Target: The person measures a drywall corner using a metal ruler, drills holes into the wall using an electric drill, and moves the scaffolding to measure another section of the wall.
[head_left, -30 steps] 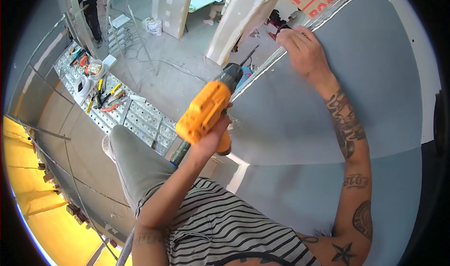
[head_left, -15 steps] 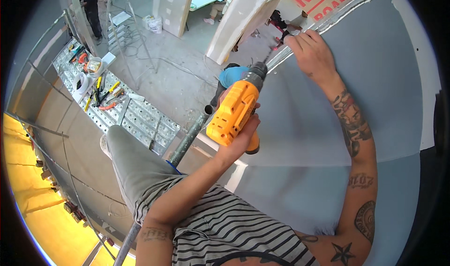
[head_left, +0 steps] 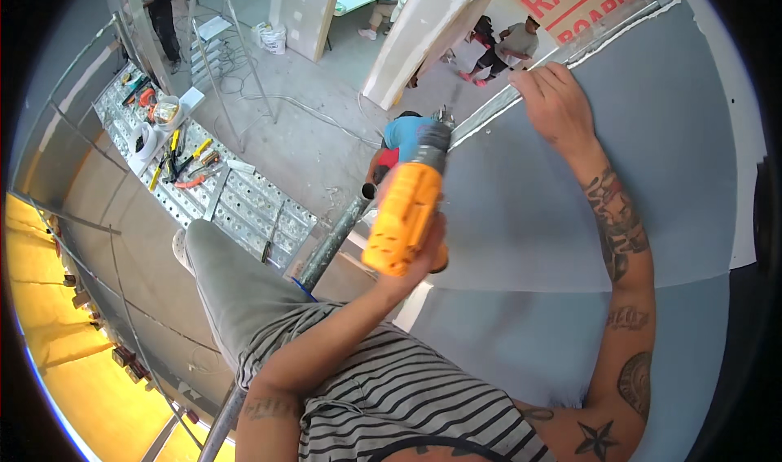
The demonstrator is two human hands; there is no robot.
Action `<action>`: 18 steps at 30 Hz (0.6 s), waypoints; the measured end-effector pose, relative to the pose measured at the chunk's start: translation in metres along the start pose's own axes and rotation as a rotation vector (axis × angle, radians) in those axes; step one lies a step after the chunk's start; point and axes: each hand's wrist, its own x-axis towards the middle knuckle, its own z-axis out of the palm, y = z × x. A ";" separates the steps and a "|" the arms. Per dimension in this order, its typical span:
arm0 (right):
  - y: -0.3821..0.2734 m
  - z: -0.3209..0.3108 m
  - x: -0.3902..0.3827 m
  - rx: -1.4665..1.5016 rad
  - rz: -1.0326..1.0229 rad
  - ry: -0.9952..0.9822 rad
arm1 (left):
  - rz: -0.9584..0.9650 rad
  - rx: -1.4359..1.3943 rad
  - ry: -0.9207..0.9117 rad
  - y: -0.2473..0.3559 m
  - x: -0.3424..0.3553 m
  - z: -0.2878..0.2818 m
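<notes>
My left hand point(head_left: 422, 252) grips an orange-and-black cordless drill point(head_left: 399, 217), which points away from me toward the upper edge of a large grey board point(head_left: 652, 128); the drill is slightly blurred. My right hand point(head_left: 552, 103) has its fingers curled over that board's edge, beside the metal track point(head_left: 489, 115) running along it; what its fingertips touch beyond the edge is hidden. A large brown sheet point(head_left: 570, 6) with red print lies behind the edge, at the upper right.
A perforated metal scaffold plank point(head_left: 244, 209) holds tools and tubs point(head_left: 167, 112); a steel tube point(head_left: 334, 246) rises beside my leg. A stepladder point(head_left: 210, 46), cables and drywall panels point(head_left: 411, 30) stand beyond. Co-workers point(head_left: 501, 50) are around, one in blue point(head_left: 403, 132) just below the drill.
The drill in my left hand has moved rightward, its tip now tilted more upright. My right hand has slid slightly right and down along the edge. A co-worker in blue has come into view below.
</notes>
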 end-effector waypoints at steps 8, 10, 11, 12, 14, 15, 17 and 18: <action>-0.003 -0.013 -0.016 0.269 0.012 0.275 | -0.360 -0.064 -0.047 0.042 0.023 -0.118; 0.004 -0.017 -0.020 0.275 0.006 0.273 | -0.351 -0.292 -0.115 0.055 0.033 -0.122; 0.008 -0.022 -0.018 0.184 0.032 0.324 | -0.343 -0.304 -0.126 0.061 0.043 -0.119; 0.013 -0.032 -0.010 0.092 0.046 0.375 | -0.335 -0.374 -0.190 0.069 0.052 -0.122; 0.031 -0.048 0.004 0.033 0.023 0.335 | -0.289 -0.370 -0.329 0.074 0.072 -0.121; 0.038 -0.051 0.007 -0.007 0.013 0.299 | -0.288 -0.379 -0.341 0.075 0.081 -0.115; 0.043 -0.052 0.007 -0.019 -0.063 0.192 | -0.343 -0.395 -0.438 0.077 0.092 -0.108; 0.043 -0.051 0.008 -0.020 -0.141 0.093 | -0.351 -0.388 -0.439 0.073 0.094 -0.106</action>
